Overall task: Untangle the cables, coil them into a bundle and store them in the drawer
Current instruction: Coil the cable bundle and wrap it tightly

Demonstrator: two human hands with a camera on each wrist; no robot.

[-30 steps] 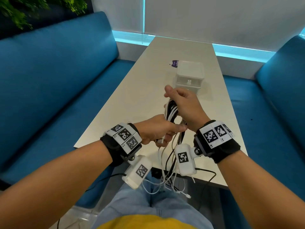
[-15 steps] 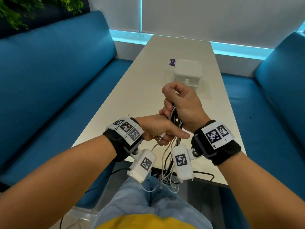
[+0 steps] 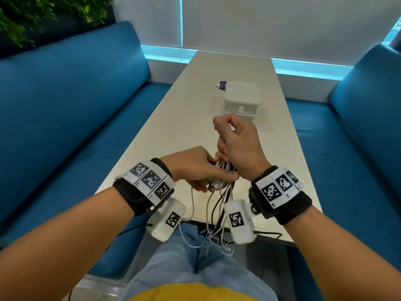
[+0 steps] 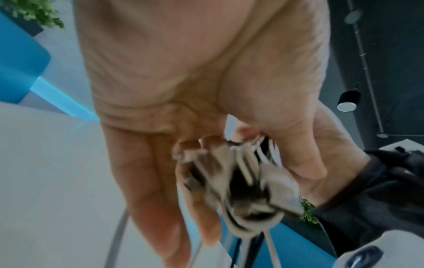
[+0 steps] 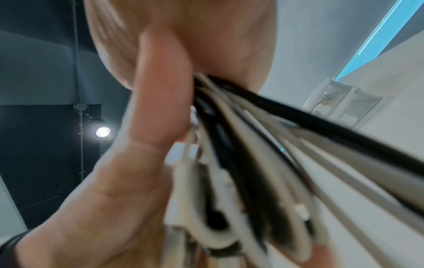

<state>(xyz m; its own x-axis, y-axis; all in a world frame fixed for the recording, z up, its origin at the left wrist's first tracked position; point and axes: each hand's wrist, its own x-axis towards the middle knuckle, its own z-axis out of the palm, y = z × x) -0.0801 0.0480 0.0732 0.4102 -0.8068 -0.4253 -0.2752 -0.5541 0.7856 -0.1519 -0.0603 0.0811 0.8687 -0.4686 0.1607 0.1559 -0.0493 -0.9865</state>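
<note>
A bundle of white and black cables [image 3: 221,177] hangs between my two hands above the table's near edge. My left hand [image 3: 195,170] grips the folded cables [image 4: 243,183] from the left, its thumb lying across them. My right hand [image 3: 236,144] is curled round the upper part of the bundle [image 5: 241,154], with the fingers bent above it. Loose cable ends [image 3: 208,240] dangle down to my lap. The small white drawer box [image 3: 242,101] stands shut on the table beyond my hands, also seen in the right wrist view as a drawer box [image 5: 341,108].
The long white table [image 3: 173,131] runs away from me between two blue sofas [image 3: 65,105]. A small purple packet [image 3: 222,85] lies left of the drawer box. A black cord [image 3: 269,233] runs along the table's near edge.
Both hands have come down and toward me with the bundle. The right hand's fingers have curled further over the top of the cables, and the dangling ends hang shorter.
</note>
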